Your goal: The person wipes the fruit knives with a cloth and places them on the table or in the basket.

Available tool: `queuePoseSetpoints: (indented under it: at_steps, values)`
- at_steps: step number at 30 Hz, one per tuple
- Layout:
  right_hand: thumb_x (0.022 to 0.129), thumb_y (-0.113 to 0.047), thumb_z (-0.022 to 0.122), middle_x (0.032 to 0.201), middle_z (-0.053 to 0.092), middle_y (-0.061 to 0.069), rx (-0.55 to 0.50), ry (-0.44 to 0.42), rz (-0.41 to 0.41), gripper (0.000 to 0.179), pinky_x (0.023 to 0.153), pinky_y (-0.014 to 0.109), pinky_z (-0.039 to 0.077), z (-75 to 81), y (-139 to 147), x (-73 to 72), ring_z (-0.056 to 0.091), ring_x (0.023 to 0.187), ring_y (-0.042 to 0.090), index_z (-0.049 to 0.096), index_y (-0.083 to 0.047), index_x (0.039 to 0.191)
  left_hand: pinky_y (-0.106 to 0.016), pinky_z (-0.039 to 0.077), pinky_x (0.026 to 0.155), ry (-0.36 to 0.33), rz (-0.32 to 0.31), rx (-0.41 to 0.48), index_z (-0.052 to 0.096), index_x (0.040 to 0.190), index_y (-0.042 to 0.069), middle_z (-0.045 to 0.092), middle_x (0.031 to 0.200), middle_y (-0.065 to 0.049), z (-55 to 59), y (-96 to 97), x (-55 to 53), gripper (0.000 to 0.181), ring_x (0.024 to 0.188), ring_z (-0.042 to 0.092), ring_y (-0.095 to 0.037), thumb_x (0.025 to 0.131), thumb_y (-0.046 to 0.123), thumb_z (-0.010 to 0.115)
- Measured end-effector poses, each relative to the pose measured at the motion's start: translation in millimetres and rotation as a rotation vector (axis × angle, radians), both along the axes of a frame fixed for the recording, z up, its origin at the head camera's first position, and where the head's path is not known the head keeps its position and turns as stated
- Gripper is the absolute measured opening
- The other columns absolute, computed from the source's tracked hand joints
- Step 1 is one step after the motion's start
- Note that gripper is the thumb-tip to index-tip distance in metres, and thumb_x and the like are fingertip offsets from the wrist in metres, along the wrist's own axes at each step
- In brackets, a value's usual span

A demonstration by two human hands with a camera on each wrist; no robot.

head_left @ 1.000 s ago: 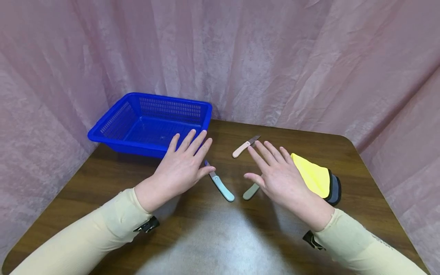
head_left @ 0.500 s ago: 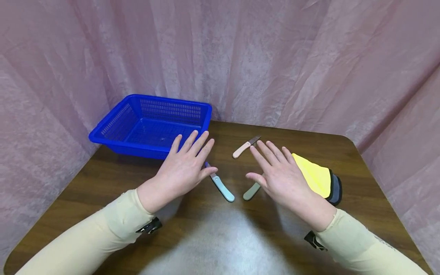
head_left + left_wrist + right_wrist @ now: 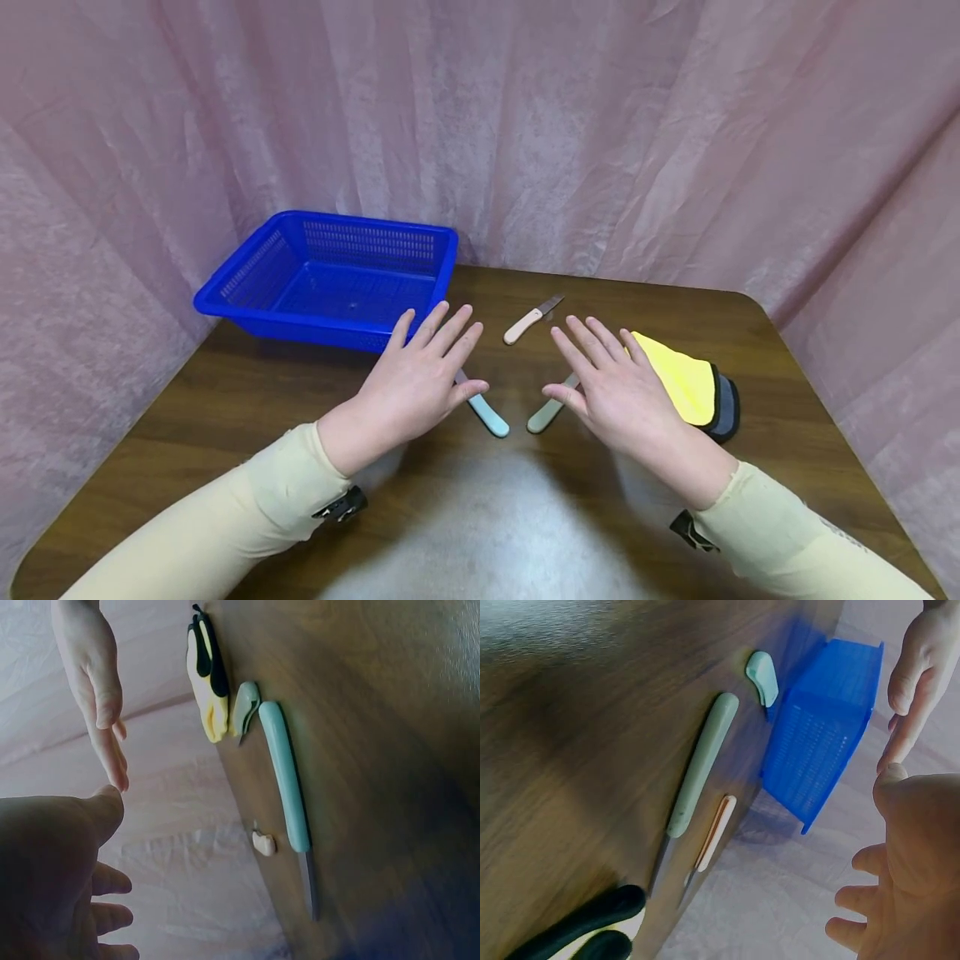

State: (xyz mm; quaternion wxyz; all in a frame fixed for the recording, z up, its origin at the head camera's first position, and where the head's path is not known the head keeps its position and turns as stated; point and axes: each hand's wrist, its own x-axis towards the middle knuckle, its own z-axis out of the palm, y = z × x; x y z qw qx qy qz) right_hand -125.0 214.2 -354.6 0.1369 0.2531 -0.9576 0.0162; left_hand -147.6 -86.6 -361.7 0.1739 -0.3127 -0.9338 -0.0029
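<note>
My left hand (image 3: pixel 412 387) hovers palm down with fingers spread, holding nothing. Under its thumb lies a knife with a light-blue handle (image 3: pixel 489 417); the hand hides most of its blade in the head view, while the left wrist view shows the whole blade (image 3: pixel 308 885). My right hand (image 3: pixel 622 396), fingers also spread, hangs in the air over a green-handled knife (image 3: pixel 545 415) and partly covers it. Farther back, between the hands, rests a knife with a pale pink handle (image 3: pixel 522 327). Beside the right hand lies a folded yellow cloth (image 3: pixel 678 379) with dark edging.
A blue plastic basket (image 3: pixel 330 325) with slotted sides stands at the back left, just beyond my left fingertips. The brown wooden table (image 3: pixel 187 442) ends at the back against a pink curtain (image 3: pixel 525 142), which also hangs along both sides.
My left hand has shifted right and slightly nearer, now covering more of the light-blue knife. The right hand has moved slightly, uncovering the pink knife's tip. The knives, basket and cloth stay put.
</note>
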Motion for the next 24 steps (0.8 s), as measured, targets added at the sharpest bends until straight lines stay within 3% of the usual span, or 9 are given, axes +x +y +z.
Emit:
queuePoseSetpoints:
  at_steps: [11,24]
  values:
    - [0.110,-0.050,0.064,0.174,0.040,0.018,-0.016,-0.035,-0.056,0.074,0.125,0.070,0.028,-6.2,16,7.4,0.035,0.161,0.042,0.044,-0.010,0.169,-0.070,0.028,0.125,-0.018,-0.027,-0.018,0.053,0.164,0.013,0.041,0.174,-0.013,-12.6,7.8,3.5,0.074,0.163,0.033,-0.039,0.108,0.062,0.062]
    - [0.111,-0.051,0.062,0.176,0.036,0.018,-0.012,-0.101,-0.113,0.075,0.126,0.071,0.022,-16.1,31,8.1,0.031,0.163,0.043,0.040,-0.011,0.171,-0.066,0.038,0.120,0.032,-0.128,-0.001,0.061,0.156,0.011,0.054,0.164,-0.015,-29.8,16.4,8.6,0.070,0.154,0.047,-0.041,0.105,0.060,0.068]
